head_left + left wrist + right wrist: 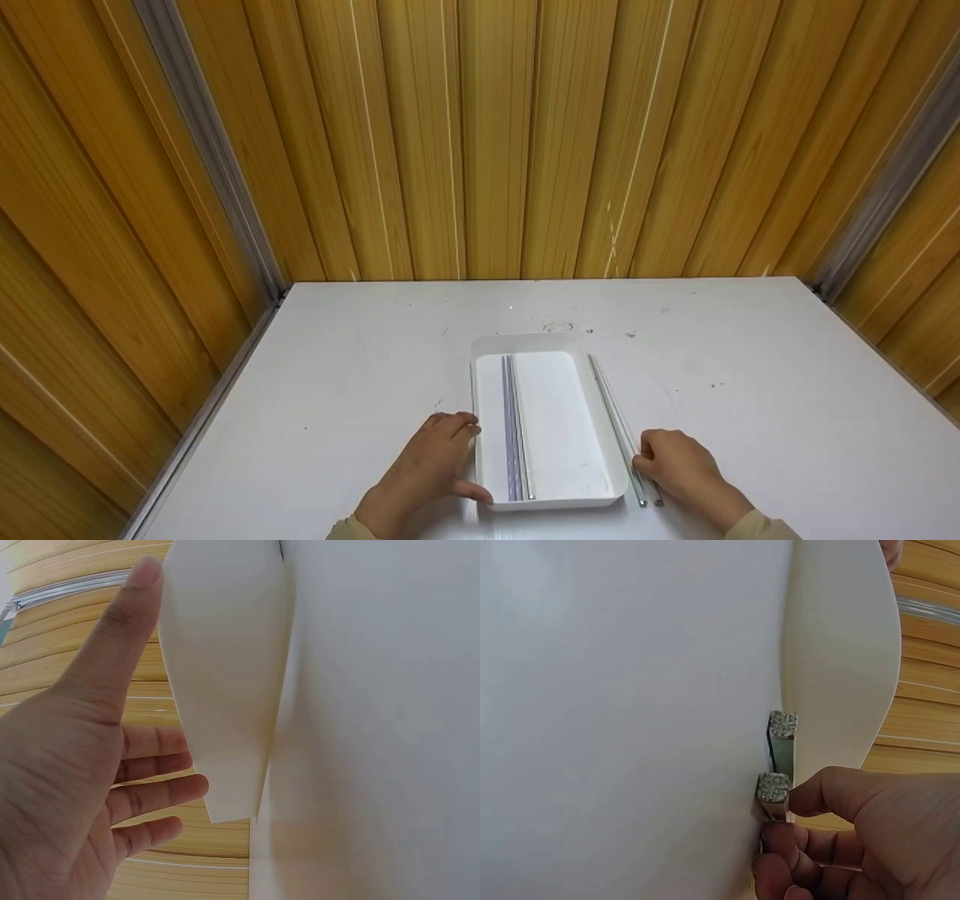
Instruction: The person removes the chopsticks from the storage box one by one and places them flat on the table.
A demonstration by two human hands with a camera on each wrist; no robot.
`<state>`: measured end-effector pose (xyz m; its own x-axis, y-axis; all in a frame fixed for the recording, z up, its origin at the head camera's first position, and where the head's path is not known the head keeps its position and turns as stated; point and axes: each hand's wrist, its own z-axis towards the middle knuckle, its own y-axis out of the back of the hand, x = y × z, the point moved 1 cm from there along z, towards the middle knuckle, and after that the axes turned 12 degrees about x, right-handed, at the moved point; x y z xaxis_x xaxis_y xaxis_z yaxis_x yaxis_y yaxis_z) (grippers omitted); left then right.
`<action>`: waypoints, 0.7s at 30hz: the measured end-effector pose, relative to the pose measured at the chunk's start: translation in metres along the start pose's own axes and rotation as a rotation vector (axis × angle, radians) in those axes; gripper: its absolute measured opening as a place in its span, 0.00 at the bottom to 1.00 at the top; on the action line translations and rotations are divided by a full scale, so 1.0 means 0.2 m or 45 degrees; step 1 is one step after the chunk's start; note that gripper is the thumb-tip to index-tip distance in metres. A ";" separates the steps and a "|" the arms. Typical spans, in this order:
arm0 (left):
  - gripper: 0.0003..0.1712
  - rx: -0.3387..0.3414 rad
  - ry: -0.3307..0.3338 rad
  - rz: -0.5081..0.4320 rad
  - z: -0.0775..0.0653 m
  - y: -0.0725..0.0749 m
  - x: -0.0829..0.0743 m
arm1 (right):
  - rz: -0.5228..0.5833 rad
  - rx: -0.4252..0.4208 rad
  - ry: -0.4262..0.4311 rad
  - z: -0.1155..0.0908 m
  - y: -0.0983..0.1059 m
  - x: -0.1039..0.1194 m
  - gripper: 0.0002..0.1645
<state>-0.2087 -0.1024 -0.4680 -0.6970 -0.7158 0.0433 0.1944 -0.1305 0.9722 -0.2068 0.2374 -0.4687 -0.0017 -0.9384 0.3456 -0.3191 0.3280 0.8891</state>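
A white rectangular tray (551,504) holds several slim chopsticks (512,427), purple and silver, side by side in its left half. Along the tray's left side my left hand (439,457) rests with extended fingers and thumb touching the rim; in the left wrist view the palm faces the tray wall (225,675). Two more chopsticks (616,424) lie on the table just outside the tray's right wall. My right hand (682,461) pinches the outer one between thumb and fingers near its thick end. Both square ends (773,786) look glittery in the right wrist view.
The white tabletop (360,360) has small dark marks beyond the tray. Wood-patterned panels (495,150) stand behind and to both sides, with grey metal posts (217,150) at the corners.
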 end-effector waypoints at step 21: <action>0.50 0.050 0.027 -0.061 0.00 0.00 0.00 | -0.011 -0.041 0.029 -0.01 0.00 0.00 0.14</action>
<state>-0.2090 -0.1020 -0.4684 -0.6900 -0.7238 -0.0076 0.1337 -0.1377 0.9814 -0.2045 0.2378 -0.4676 0.0222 -0.9386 0.3444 -0.2884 0.3238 0.9011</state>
